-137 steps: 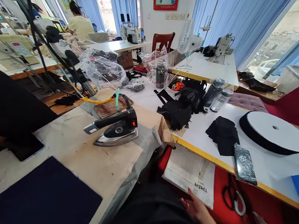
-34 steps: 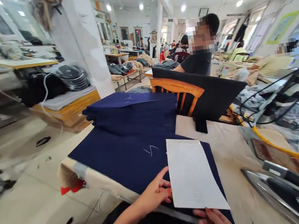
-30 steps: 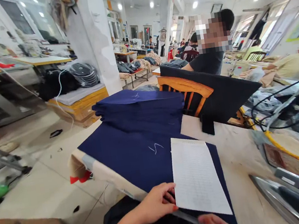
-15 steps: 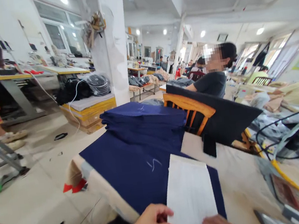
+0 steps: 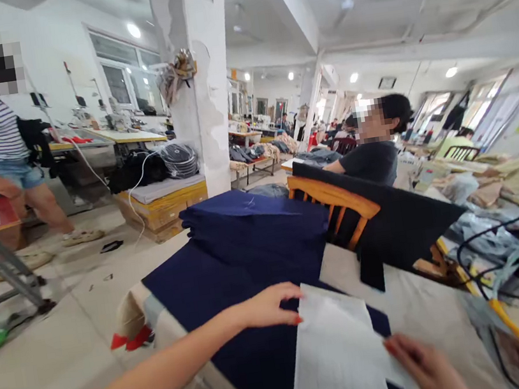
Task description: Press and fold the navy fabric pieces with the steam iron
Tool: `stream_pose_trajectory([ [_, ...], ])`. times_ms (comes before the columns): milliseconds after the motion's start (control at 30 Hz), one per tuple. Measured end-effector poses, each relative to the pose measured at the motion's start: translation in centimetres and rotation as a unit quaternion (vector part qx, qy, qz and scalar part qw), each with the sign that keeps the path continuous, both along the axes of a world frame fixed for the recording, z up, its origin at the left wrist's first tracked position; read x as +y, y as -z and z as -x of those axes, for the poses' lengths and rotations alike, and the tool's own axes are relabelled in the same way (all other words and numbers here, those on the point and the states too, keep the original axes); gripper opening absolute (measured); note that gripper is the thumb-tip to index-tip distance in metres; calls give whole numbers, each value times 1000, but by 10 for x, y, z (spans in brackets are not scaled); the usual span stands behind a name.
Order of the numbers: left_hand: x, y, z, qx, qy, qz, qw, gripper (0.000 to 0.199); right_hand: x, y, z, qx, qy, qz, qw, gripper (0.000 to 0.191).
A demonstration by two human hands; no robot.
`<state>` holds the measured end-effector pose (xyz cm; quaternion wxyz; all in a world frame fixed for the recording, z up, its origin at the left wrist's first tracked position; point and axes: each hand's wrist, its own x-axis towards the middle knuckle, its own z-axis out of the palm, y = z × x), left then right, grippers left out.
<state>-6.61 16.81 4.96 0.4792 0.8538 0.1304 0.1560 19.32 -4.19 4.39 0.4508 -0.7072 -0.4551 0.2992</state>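
Note:
A white sheet (image 5: pixel 334 351), seemingly a paper pattern, lies on dark navy fabric (image 5: pixel 248 357) that covers the near part of the table. My left hand (image 5: pixel 275 307) reaches over the fabric to the sheet's upper left edge, thumb and fingers apart, fingertips at the edge. At the sheet's right side my right hand (image 5: pixel 421 362) has its fingers closed on a pale flat piece (image 5: pixel 394 365); whether this is part of the sheet or separate I cannot tell. Behind them rises a folded stack of the same navy fabric (image 5: pixel 254 227).
A black phone-like object (image 5: pixel 371 272) lies right of the fabric. Beyond stand a wooden chair (image 5: pixel 336 193) and a dark panel (image 5: pixel 403 219), with a seated person behind. Black cables (image 5: pixel 472 261) and plastic-wrapped goods crowd the right. Another person stands at far left.
My left hand has moved up along the sheet to its upper left edge. My right hand has shifted right and up. The person at far left now stands more fully in view.

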Motion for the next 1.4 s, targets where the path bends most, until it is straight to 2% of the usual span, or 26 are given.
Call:
stream_pose_trajectory([
  [67, 5, -4, -21, -9, 28, 33, 999, 51, 11, -16, -16, -55, -15, 7, 998, 36],
  [133, 7, -6, -43, -24, 61, 134, 989, 41, 28, -29, -32, -100, -14, 17, 995, 36],
  [167, 7, -6, -54, -32, 58, 194, 979, 36, 35, -36, -38, -118, -9, 21, 993, 36],
  [233, 10, -6, -72, -49, 31, 279, 959, 32, 48, -48, -48, -150, 11, 15, 989, 38],
  [367, 21, -7, -97, -91, -31, 329, 940, 46, 57, -63, -66, -187, 87, -22, 978, 37],
  [500, 33, -10, -105, -118, -52, 360, 924, 55, 59, -59, -79, -181, 121, -43, 975, 47],
  [567, 35, -9, -104, -118, -59, 366, 921, 52, 59, -52, -80, -176, 111, -50, 977, 50],
  [800, 31, -1, -94, -111, -77, 377, 916, 46, 54, -33, -76, -157, 61, -38, 985, 40],
  [933, 29, 2, -95, -127, -96, 390, 907, 49, 46, -29, -66, -130, 123, -46, 983, 53],
  [1000, 29, 0, -99, -144, -104, 397, 900, 49, 36, -29, -58, -137, 159, -46, 977, 51],
  [1067, 32, -4, -105, -167, -113, 405, 892, 50, 19, -26, -49, -207, 166, -46, 963, 42],
  [1133, 37, -11, -111, -193, -124, 413, 881, 49, -2, -18, -41, -313, 111, -77, 940, 32],
  [1200, 43, -18, -117, -214, -125, 421, 872, 48, -23, -3, -33, -406, -26, -130, 904, 21],
  [1267, 49, -25, -122, -227, -117, 431, 865, 47, -42, 17, -21, -472, -156, -164, 852, 22],
  [1333, 52, -30, -125, -234, -110, 442, 859, 46, -56, 36, -7, -515, -210, -174, 812, 30],
  [1400, 53, -32, -128, -240, -111, 450, 853, 43, -64, 51, 5, -523, -214, -174, 807, 34],
])
